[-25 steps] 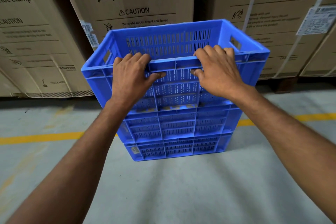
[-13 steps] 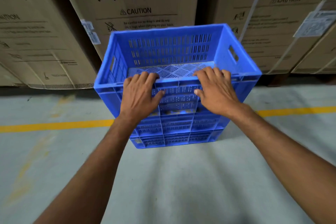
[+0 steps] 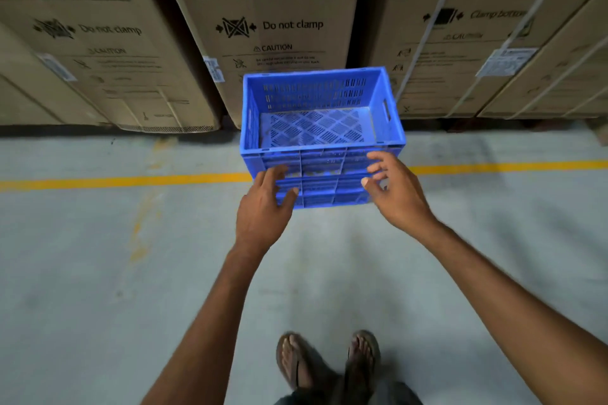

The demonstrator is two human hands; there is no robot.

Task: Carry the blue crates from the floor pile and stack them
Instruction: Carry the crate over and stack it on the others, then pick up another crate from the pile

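Note:
A stack of blue slotted crates (image 3: 320, 128) stands on the concrete floor, nested one in another, with the top crate empty and its perforated bottom showing. My left hand (image 3: 265, 207) hovers in front of the stack's near wall, fingers loosely spread, holding nothing. My right hand (image 3: 393, 189) is at the near right corner, fingers relaxed and apart from the rim. Whether the fingertips still touch the crate wall is unclear.
Tall cardboard washing-machine boxes (image 3: 263, 26) line the wall right behind the crates. A yellow floor line (image 3: 125, 180) runs left to right under the stack. My sandalled feet (image 3: 329, 362) stand on bare grey floor well in front of it.
Both hands have let go of the top crate's near rim and pulled back toward me. The crate has settled down into the stack, and my view has risen and backed away.

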